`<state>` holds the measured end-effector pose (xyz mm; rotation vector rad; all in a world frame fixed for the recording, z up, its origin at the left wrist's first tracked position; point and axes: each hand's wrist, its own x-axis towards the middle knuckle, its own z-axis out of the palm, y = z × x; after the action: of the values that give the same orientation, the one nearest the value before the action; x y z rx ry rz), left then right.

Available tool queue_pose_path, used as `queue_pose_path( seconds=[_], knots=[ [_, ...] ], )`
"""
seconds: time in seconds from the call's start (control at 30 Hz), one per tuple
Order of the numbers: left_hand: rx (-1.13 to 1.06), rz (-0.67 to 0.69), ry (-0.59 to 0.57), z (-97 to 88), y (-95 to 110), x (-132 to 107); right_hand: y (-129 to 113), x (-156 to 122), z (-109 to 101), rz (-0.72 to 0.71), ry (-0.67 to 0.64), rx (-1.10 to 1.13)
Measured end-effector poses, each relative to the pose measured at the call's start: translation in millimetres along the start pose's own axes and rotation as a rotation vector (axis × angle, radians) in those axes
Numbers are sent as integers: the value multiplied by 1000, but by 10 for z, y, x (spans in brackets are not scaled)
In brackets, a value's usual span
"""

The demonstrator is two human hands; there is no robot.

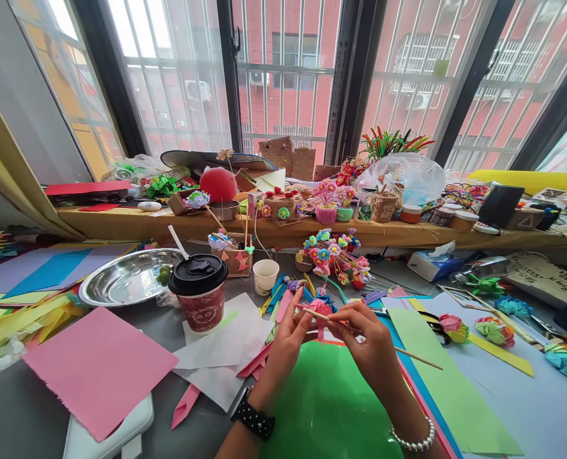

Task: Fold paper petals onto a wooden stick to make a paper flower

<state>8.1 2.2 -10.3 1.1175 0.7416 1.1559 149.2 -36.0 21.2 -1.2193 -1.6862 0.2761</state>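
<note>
A pink paper flower [320,308] is held between my two hands above a shiny green surface [331,401]. My left hand [290,325] is closed on the flower's left side, thumb and fingers pinching near the tip of a thin wooden stick [419,359]. The stick runs rightward under my right hand [360,328], whose fingers pinch it beside the flower. A strip of pink paper hangs below the flower. My fingers partly hide where stick and paper meet.
A lidded coffee cup [201,309], a paper cup [265,277] and a metal plate [120,280] stand to the left. Pink paper [101,373] lies front left. Crumpled paper flowers [496,331] and a green sheet [450,376] lie right. A crowded ledge [168,226] runs behind.
</note>
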Motion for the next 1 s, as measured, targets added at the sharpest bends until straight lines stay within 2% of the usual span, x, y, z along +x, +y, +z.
queue_pose_path(
  seconds=[0.03,0.13,0.23,0.33,0.47,0.77,0.9,1.0],
  knots=[
    [77,43,41,-18,4,6,10,-1,4,-23,22,-42],
    [385,281,173,-69,69,-6,33,1,-1,-91,45,-143],
    [678,536,131,-85,183,-51,49,6,-14,-140,41,-200],
    [820,630,83,-66,264,-87,64,4,-6,-173,11,-236],
    [904,601,34,-48,271,-82,69,-6,23,-225,-53,-247],
    [834,457,-93,-73,292,-56,8,-18,9,-327,-101,-342],
    [798,440,-102,-80,301,-49,-20,-20,9,-285,-126,-348],
    [820,465,-65,-83,292,-42,-41,-16,10,-173,-122,-240]
  ],
)
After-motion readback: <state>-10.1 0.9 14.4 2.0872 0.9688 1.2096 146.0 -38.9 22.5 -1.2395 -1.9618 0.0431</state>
